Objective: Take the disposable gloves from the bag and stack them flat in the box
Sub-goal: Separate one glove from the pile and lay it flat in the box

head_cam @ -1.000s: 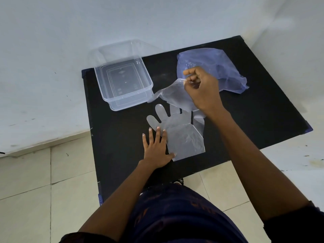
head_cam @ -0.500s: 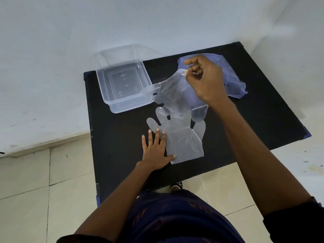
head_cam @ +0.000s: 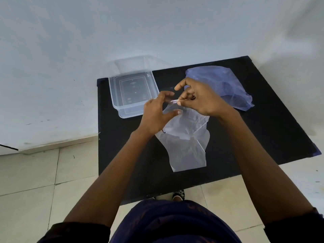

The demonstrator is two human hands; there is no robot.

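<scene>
A clear disposable glove (head_cam: 188, 122) hangs above the black table, and my right hand (head_cam: 201, 99) pinches its top edge between thumb and fingertips. My left hand (head_cam: 156, 114) is raised beside that edge with fingers and thumb spread, the thumb against the film and nothing gripped. Under the hanging glove another clear glove (head_cam: 185, 155) lies flat on the table. The crumpled blue bag (head_cam: 228, 83) sits behind my right hand. To the left of my hands stands the clear plastic box (head_cam: 133, 111), with nothing inside it.
The black table (head_cam: 263, 130) stands in a corner between white walls. A clear lid (head_cam: 133, 66) leans behind the box against the wall. Tiled floor lies to the left of the table and in front of it.
My left hand has lifted off the flat glove and come up to the hanging glove's top edge. My right hand has carried that glove slightly toward me.
</scene>
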